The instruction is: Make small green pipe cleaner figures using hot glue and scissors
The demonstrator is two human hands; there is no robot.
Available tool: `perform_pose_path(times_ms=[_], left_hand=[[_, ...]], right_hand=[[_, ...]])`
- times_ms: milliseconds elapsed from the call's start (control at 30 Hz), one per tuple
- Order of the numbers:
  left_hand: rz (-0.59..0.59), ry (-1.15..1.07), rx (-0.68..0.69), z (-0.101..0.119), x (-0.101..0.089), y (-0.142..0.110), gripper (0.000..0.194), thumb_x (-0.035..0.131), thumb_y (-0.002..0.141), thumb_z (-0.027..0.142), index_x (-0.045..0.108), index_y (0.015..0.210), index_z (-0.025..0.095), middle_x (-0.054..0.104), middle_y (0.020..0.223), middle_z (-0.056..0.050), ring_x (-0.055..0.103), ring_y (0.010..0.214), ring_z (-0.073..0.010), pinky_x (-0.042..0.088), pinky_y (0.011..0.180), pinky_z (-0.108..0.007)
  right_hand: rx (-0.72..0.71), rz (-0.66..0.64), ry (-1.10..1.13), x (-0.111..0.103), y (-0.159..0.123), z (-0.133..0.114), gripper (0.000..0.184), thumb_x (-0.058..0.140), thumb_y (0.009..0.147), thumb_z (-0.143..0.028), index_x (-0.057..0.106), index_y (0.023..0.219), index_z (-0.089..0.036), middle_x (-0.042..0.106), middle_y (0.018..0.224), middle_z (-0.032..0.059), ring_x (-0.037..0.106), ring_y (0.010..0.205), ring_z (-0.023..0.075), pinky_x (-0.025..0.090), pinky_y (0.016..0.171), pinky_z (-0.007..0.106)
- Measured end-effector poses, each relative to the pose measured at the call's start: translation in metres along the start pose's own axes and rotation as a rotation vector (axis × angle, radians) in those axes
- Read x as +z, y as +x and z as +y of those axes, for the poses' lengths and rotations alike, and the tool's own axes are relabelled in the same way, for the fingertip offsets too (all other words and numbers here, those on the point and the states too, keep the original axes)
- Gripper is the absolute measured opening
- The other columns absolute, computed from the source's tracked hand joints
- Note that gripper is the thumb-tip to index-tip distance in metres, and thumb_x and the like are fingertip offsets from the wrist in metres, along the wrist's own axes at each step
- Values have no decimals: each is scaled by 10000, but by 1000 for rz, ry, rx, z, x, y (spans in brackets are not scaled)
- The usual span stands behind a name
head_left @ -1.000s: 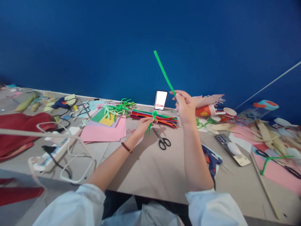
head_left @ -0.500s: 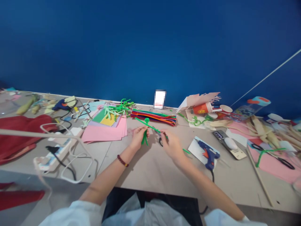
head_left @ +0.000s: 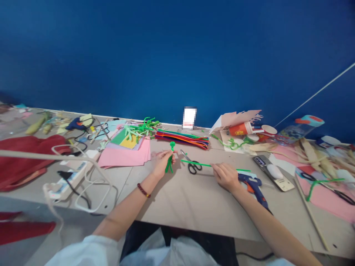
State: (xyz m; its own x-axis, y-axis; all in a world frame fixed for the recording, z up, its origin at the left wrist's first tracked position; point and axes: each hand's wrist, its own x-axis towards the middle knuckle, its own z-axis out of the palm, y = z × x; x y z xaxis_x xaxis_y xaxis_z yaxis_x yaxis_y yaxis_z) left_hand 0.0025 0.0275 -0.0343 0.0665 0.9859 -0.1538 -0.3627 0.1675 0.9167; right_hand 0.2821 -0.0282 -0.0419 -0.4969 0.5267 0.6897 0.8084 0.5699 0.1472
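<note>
My left hand [head_left: 163,162] is closed around a bent green pipe cleaner [head_left: 172,145]. A small looped head rises above the fingers and loose ends hang below. Farther right, my right hand [head_left: 225,176] has its fingers pressed together on a straight green pipe cleaner [head_left: 195,163], which sticks out on both sides of the hand. Black-handled scissors [head_left: 192,169] lie on the table between my hands, under the straight stem's left part. Just beyond my right hand lies a blue glue gun [head_left: 253,184], partly covered by the wrist.
A bundle of coloured pipe cleaners [head_left: 183,139] lies near the wall. Pink paper sheets [head_left: 124,157] and twisted green stems [head_left: 144,126] are at left, by a power strip [head_left: 74,177] with looping cables. A phone [head_left: 271,171] and paper cups [head_left: 241,129] stand at right.
My right hand has moved right and toward me, taking the straight green pipe cleaner away from the bent one. The scissors are now uncovered. My left hand stays nearly in place.
</note>
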Motion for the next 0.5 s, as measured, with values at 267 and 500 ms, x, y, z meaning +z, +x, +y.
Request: perform_pose_path(times_ms=[267, 500], left_hand=[[-15, 26, 35, 1, 4, -3, 220, 656, 690, 352, 676, 742, 140, 541, 523, 13, 483, 448, -81, 402, 455, -213], [-44, 45, 41, 1, 3, -4, 246, 636, 707, 346, 678, 779, 114, 534, 532, 15, 502, 469, -75, 399, 470, -193]], right_hand=[[-30, -116, 84, -12, -6, 14, 193, 471, 842, -181, 633, 934, -231, 676, 742, 44, 591, 664, 149, 443, 606, 267], [286, -344, -67, -60, -6, -54, 184, 393, 860, -122, 550, 910, -203, 656, 802, 68, 604, 711, 198, 455, 587, 302]])
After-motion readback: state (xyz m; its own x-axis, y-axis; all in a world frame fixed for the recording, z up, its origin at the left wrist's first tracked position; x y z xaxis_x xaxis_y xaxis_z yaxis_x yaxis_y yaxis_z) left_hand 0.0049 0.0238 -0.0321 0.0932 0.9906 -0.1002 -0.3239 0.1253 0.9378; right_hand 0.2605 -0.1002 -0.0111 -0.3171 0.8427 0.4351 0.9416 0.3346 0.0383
